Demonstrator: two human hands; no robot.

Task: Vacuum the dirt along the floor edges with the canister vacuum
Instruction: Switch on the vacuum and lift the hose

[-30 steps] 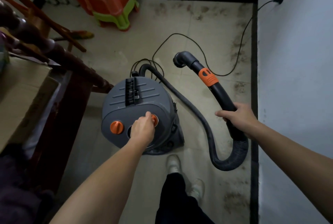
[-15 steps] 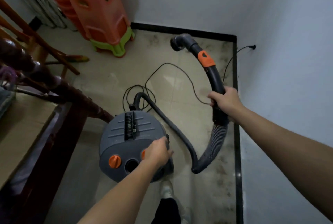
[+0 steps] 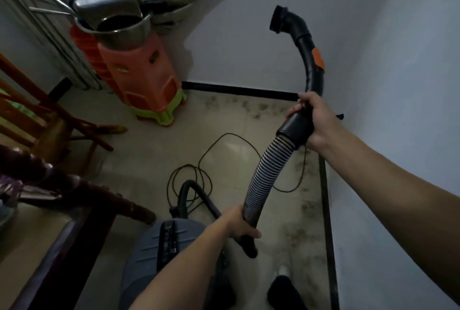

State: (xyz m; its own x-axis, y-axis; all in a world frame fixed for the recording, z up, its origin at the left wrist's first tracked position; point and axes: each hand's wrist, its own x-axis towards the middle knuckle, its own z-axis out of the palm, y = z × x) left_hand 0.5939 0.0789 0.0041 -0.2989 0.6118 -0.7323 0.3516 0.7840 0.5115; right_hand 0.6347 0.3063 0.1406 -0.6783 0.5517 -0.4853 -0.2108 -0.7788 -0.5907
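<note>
The grey canister vacuum (image 3: 146,255) stands on the floor at the bottom centre, partly behind my left forearm. Its ribbed hose (image 3: 263,180) curves up to a black curved handle tube (image 3: 312,80) with an orange slider, whose round nozzle end (image 3: 278,19) is raised high in front of the wall. My right hand (image 3: 315,120) grips the tube's cuff where the hose joins. My left hand (image 3: 239,222) is closed around the lower hose. Dark dirt (image 3: 251,106) speckles the floor along the far baseboard and along the right baseboard (image 3: 326,210).
The black power cord (image 3: 201,160) loops on the tiles and runs to a wall socket at the right. Stacked orange stools (image 3: 142,80) carrying metal pots stand at the back left. Wooden chair legs (image 3: 74,120) and a dark table (image 3: 49,247) crowd the left. My foot (image 3: 283,287) is bottom right.
My left hand left the canister's top and took hold of the lower hose. My right hand lifted the handle tube, so the nozzle rose from near the floor to high against the wall.
</note>
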